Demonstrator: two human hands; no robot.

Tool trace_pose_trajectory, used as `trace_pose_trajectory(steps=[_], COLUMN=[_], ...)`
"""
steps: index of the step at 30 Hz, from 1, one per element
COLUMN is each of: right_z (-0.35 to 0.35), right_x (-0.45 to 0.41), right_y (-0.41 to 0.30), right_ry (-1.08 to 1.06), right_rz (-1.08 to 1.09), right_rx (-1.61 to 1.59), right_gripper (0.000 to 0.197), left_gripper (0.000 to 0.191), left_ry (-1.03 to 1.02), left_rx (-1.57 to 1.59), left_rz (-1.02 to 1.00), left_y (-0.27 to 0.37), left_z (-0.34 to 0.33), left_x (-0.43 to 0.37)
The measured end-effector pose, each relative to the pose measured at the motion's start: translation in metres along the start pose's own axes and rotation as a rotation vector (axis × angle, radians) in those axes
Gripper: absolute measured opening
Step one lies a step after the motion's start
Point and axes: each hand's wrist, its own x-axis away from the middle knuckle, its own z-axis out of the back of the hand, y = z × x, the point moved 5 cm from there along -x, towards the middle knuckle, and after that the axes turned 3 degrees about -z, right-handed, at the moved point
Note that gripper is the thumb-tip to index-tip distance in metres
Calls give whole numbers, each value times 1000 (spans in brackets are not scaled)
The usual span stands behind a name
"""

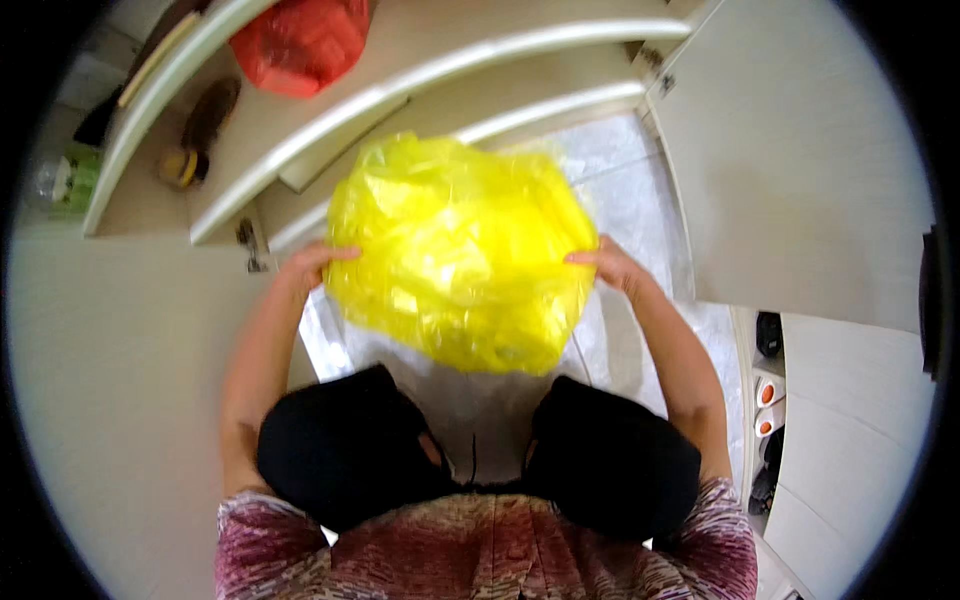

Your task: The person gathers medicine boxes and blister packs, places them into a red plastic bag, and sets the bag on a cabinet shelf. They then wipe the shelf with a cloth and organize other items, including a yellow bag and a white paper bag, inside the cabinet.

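A shiny yellow plastic bag [457, 255] fills the middle of the head view, held above the floor in front of my knees. My left hand [313, 264] pinches its left side, the thumb lying over the plastic. On the opposite side my right hand [611, 264] grips the bag in the same way. The plastic is crumpled and bulges between the hands. What may be inside it cannot be seen. Behind the bag stands an open cabinet with pale shelves [480, 54], the lower ones partly hidden by the bag.
A red plastic bag [304, 45] sits on the upper shelf. Farther left on it lies a brown brush [210, 116] beside a yellow-and-black object [182, 166]. Cabinet doors stand open at left [135, 360] and right [795, 165]. Shoes [769, 405] fill a rack at right.
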Motion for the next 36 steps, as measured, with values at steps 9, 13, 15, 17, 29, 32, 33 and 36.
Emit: trace_pose_trajectory(steps=[9,13,15,17,29,32,33,36], right_z=[-14,-49,-69,-95,-136,-115,-111,-96], right_x=[49,79,77,77,53,42,45,36], right_y=[-97,-132,-136,-145,-147,-126,-126,-117], right_ry=[737,885,865,746,-76,-10,1,110], right_rz=[476,605,591,661,472,352,396,407], right_rx=[742,894,945,875,-493,-651,-672,-582], right_gripper=[20,22,22,25,54,52,45,44], left_gripper=[50,46,50,53,66,56,48,39], left_ry=[179,395,353,291,70,-80,-73,-284], left_rx=[-1031,-1251,-1353,-1431,-1704,-1707,-1711,-1628], left_rz=[-738,-1016,-1043,-951,-725,-734,-763,-709], left_y=[66,104,110,115,103,94,92,83], left_z=[-83,-148,-172,-200,-292,-318,-322,-319], left_x=[26,59,63,77,83,87,90,91])
